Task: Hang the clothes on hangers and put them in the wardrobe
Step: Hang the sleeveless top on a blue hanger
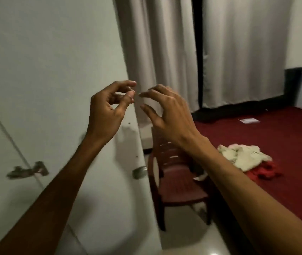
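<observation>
Both my hands are raised in front of the white wardrobe door (51,74), near its right edge. My left hand (108,105) has loosely curled fingers and holds nothing that I can see. My right hand (166,111) is beside it, fingers spread and slightly bent, also holding nothing. The fingertips of the two hands nearly meet. A heap of clothes (245,159), pale cream on top and red beneath, lies on the dark red bed (275,129) at the right. No hanger is in view.
A dark red plastic chair (176,179) stands between the wardrobe and the bed. Grey curtains (165,52) hang behind. The wardrobe door carries a metal latch (28,171) and a handle (139,172). A white paper (249,120) lies far on the bed.
</observation>
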